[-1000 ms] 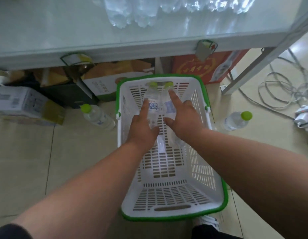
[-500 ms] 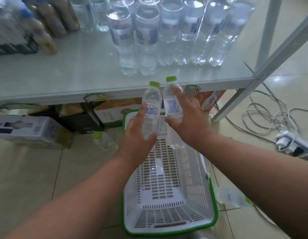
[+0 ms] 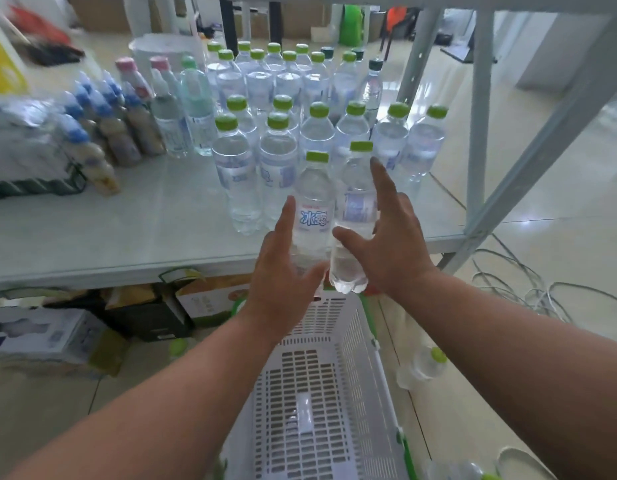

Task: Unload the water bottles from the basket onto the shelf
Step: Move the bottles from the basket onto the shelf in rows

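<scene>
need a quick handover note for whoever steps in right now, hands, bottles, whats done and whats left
Left hand: gripping one green-capped water bottle, held upright.
Right hand: gripping a second bottle, also upright, beside the first.
Both bottles are in the air over the front edge of the shelf, not yet set down.
Done: many green-capped bottles already stand in rows on the shelf; the visible part of the basket shows no bottles.
Left: stand these two in front of the rows. Loose bottles lie on the floor, one right of the basket.
</scene>
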